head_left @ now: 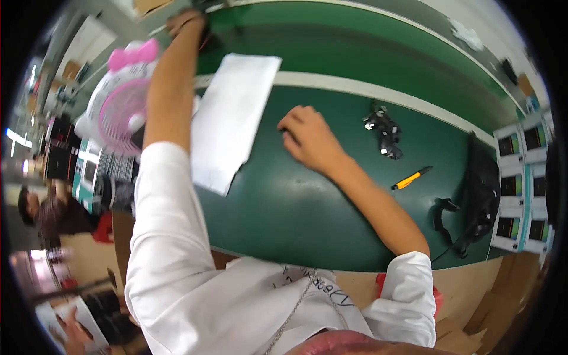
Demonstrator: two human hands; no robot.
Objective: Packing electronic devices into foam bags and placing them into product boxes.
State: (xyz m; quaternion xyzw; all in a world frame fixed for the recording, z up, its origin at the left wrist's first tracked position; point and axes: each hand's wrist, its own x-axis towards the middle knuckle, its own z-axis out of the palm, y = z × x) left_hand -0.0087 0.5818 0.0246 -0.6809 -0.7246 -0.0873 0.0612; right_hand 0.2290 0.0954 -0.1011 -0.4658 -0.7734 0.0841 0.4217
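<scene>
My left hand [186, 22] is stretched out to the far left, past the table's back strip. Motion blur smears its fingers, and a dark object [206, 40] shows close beside it. Beneath and to the right of that arm lies a white sheet [234, 115] on the dark green tabletop [278, 207]. My right hand [307, 139] rests at mid-table, right of the sheet, with fingers curled inward. Something small and dark peeks out at its fingertips, too little to name.
A pink and white fan [121, 109] stands left of my left arm. Toward the right lie a cluster of small black parts [384, 130], a yellow and black pen-shaped tool [412, 177] and a black bag [479, 195]. White boxes [520, 183] stack beyond. Another person [65, 207] is at far left.
</scene>
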